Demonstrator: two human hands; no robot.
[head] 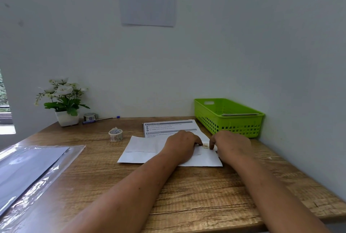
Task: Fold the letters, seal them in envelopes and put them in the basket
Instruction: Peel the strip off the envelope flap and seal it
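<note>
A white envelope (pixel 142 152) lies flat on the wooden desk, flap side up. My left hand (pixel 180 144) and my right hand (pixel 231 143) both rest on its right half, fingertips pressing a small patterned sticker (pixel 205 146) on the flap edge. A printed letter sheet (pixel 168 127) lies just behind the envelope, partly under my hands. The green plastic basket (pixel 230 126) stands at the back right against the wall, with an envelope edge (pixel 240 114) showing inside it.
A roll of stickers (pixel 115 135) sits left of the envelope. A second roll (pixel 89 116), a pen (pixel 99 119) and a potted white flower (pixel 63 101) line the back left. A plastic sleeve with grey sheets (pixel 31 172) covers the near left.
</note>
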